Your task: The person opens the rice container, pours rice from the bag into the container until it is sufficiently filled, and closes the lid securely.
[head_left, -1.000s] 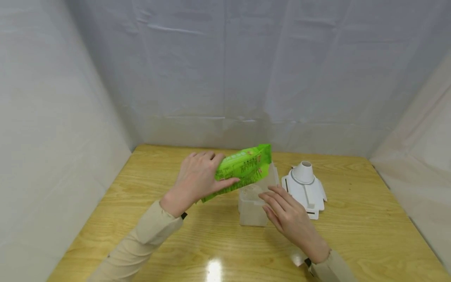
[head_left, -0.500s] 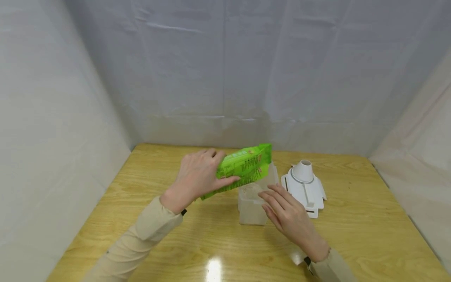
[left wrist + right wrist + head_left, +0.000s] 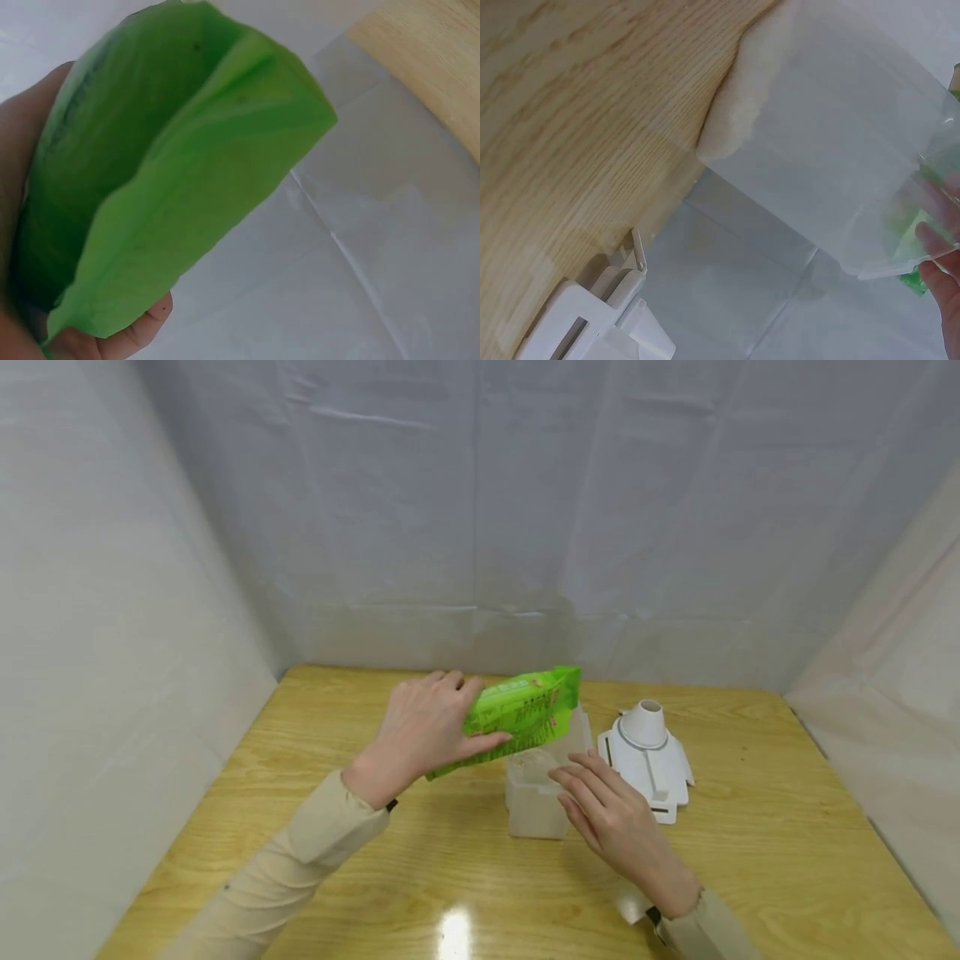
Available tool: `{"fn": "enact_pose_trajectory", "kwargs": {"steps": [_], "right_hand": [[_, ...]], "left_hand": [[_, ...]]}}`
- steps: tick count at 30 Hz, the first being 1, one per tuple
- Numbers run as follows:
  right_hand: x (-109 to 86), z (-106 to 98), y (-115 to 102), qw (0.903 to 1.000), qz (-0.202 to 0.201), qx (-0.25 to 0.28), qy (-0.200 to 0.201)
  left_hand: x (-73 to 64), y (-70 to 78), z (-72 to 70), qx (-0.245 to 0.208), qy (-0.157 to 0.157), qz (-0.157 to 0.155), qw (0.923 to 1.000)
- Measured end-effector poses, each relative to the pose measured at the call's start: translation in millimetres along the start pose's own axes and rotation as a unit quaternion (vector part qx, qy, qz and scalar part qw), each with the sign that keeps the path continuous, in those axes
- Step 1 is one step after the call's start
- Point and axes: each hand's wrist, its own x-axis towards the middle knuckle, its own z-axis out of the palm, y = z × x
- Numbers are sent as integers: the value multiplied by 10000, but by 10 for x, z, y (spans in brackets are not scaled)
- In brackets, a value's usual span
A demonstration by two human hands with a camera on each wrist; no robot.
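Observation:
My left hand point(image 3: 422, 727) grips a bright green printed bag point(image 3: 521, 714), thumb along its near side and fingers over the top. The bag lies tilted above a translucent plastic container point(image 3: 537, 817), its far end to the right. Wide and gaping, the cut mouth of the bag point(image 3: 202, 150) shows in the left wrist view. My right hand point(image 3: 618, 822) holds the container's near right rim, some fingers showing through the wall and the thumb outside. A pale grainy layer point(image 3: 739, 105) lies at the container's bottom, seen in the right wrist view.
To the right of the container, a white flat plastic piece with a cone-shaped spout point(image 3: 647, 727) rests on the wooden table point(image 3: 765, 827). Pale sheeting point(image 3: 405, 527) hangs behind the table and along both sides.
My left hand and the bag have shifted very slightly up and to the right, the bag staying tilted over the container. My right hand stays at the rim.

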Motion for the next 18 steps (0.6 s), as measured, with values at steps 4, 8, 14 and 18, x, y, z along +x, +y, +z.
{"fn": "enact_pose_trajectory", "kwargs": {"steps": [4, 8, 14, 18], "right_hand": [[-1, -2, -5, 10000, 33, -2, -4], [-4, -1, -6, 10000, 42, -3, -11], [-8, -1, -2, 10000, 45, 6, -13], [-15, -1, 3, 10000, 48, 18, -15]], "left_hand": [[21, 7, -18, -10, -51, 63, 10000], [37, 11, -25, 0, -61, 100, 9999], [47, 16, -23, 51, 24, 179, 9998], [56, 20, -25, 68, 7, 190, 9998]]}}
